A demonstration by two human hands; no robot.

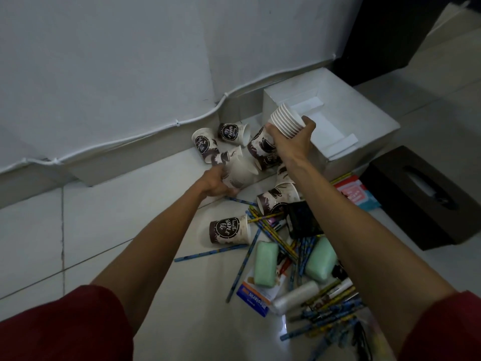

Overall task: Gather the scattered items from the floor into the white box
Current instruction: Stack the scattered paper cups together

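One pale wall [130, 61] meets the tiled floor [104, 217]. White box [364, 108] stands open on the floor by the wall. Right hand [291, 144]: fingers clamped on nested cup stack [287, 121], axis tilted, mouths up, over the box's near-left corner. Left hand [216, 185]: fingers grip a single cup [242, 170] lying sideways on the floor, mouth rightward.

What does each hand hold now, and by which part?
The right hand grips a stack of nested paper cups around its body, below the rims. The left hand grips a single paper cup on the floor, near its base.
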